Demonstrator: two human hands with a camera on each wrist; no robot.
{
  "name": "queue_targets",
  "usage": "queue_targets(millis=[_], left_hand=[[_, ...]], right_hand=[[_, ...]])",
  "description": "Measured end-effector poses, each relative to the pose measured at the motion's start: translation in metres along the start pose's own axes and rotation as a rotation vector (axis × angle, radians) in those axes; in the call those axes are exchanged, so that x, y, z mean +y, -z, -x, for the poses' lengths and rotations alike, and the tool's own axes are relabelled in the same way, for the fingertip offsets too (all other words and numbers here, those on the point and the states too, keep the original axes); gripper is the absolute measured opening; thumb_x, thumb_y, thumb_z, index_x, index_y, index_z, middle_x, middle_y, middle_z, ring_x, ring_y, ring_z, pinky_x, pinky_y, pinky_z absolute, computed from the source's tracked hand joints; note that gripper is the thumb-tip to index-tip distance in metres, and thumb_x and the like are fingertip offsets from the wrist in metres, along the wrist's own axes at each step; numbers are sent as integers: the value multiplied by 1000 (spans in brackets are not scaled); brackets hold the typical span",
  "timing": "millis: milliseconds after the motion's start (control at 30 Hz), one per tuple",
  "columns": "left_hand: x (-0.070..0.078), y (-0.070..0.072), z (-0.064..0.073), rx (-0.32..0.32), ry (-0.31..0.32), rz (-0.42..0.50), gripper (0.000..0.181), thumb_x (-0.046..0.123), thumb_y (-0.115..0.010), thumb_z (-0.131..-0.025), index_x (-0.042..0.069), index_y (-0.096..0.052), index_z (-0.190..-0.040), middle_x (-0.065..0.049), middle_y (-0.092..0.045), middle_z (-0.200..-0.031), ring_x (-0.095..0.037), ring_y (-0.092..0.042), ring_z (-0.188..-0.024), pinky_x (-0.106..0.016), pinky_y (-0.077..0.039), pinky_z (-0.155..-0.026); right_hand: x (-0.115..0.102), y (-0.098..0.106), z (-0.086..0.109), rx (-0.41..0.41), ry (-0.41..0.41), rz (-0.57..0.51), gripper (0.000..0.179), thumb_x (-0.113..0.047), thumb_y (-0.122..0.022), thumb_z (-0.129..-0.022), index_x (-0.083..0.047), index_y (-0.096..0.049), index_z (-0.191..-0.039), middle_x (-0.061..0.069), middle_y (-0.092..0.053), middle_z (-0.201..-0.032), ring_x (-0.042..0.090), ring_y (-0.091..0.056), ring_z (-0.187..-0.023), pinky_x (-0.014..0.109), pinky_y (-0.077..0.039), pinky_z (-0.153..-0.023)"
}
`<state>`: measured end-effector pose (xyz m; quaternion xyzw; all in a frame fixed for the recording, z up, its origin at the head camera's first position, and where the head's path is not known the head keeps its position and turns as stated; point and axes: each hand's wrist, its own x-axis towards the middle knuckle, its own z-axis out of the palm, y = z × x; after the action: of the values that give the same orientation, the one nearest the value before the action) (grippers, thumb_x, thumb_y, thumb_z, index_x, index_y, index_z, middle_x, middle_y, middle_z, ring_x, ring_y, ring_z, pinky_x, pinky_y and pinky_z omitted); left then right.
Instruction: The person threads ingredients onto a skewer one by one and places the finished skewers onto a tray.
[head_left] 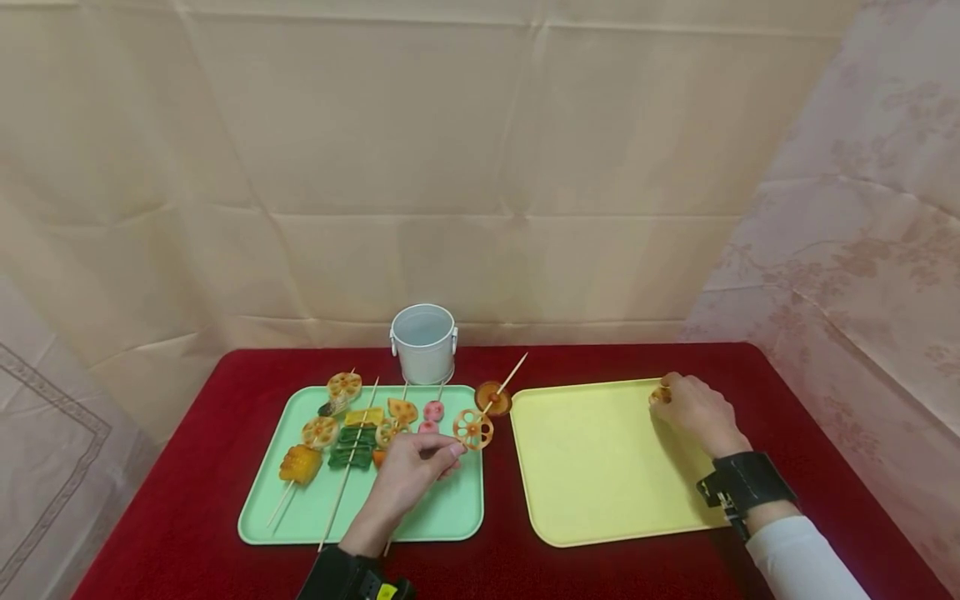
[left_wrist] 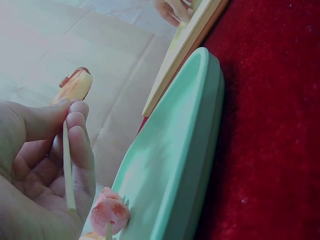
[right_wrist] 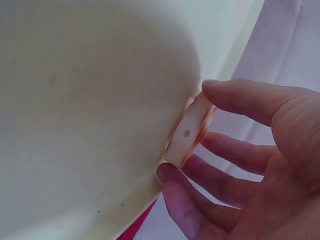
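In the head view my left hand [head_left: 405, 471] pinches a skewer [head_left: 514, 372] above the green tray. Threaded on it are a lotus root slice [head_left: 459, 428] and a round brown piece [head_left: 483, 395]. The left wrist view shows the bare stick [left_wrist: 68, 170] running back under the palm from thumb and fingertips. At the far right of the yellow tray [head_left: 592, 467], my right hand [head_left: 701, 414] holds a thick browned slice [right_wrist: 191, 131] by its edge. The slice stands on its side against the tray, a small hole in its pale rim. Its face is mostly hidden.
Several skewers lie on the green tray [head_left: 258, 521], with browned lotus slices [head_left: 344, 386], a golden chunk [head_left: 301, 464], green pieces [head_left: 351, 448] and pink balls [head_left: 433, 410]. A white bucket [head_left: 424, 354] stands behind it. Red cloth [head_left: 202, 467] covers the table.
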<state>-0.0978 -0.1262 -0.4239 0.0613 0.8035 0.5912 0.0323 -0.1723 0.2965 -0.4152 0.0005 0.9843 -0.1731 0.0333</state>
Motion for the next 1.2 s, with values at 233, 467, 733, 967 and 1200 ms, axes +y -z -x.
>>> queue_targets(millis=[233,467,733,967,1200], left_hand=[[0,0,0,6,11,2,15,12,-76,-95,-3,-80,-98,-8,-72,-75,-12,-64,-67,-23,-51,-62],[1,0,1,6,2,9,17,12,-75,-95,-4,-79,-98,-9,-73,-76,-12,-64,-67,-23,-52,-62],[0,-1,1,6,0,6,15,11,-76,-95,-3,-80,-96,-7,-72,-75,-12,-63,-68,-23,-50,-62],[1,-2,1,28,-1,9,15,11,-77,-94,-4,-80,-96,-9,-73,-75,-13,-63,-66,-23,-50,-60],[1,-1,1,22,-5,19,15,11,-77,-94,-4,-80,-96,-9,-72,-75,-12,-63,-66,-23,-50,-61]], right_hand=[[-5,3,2,91,19,-45,53,-31,-70,-92,8,-59,-127,29,-60,-107,46,-59,-94,62,-49,-72],[-19,-1,0,153,58,-234,53,-36,-73,-93,7,-64,-121,26,-64,-111,39,-60,-101,50,-51,-77],[-43,-14,-1,39,50,-809,58,-31,-74,-98,8,-44,-128,23,-56,-119,25,-74,-93,27,-60,-78],[-64,-28,-3,-3,59,-1050,48,-25,-73,-99,6,-48,-126,17,-60,-110,15,-71,-91,28,-59,-85],[-78,-37,-6,-60,82,-1198,36,-28,-70,-101,1,-57,-118,8,-62,-109,17,-70,-99,30,-57,-90]])
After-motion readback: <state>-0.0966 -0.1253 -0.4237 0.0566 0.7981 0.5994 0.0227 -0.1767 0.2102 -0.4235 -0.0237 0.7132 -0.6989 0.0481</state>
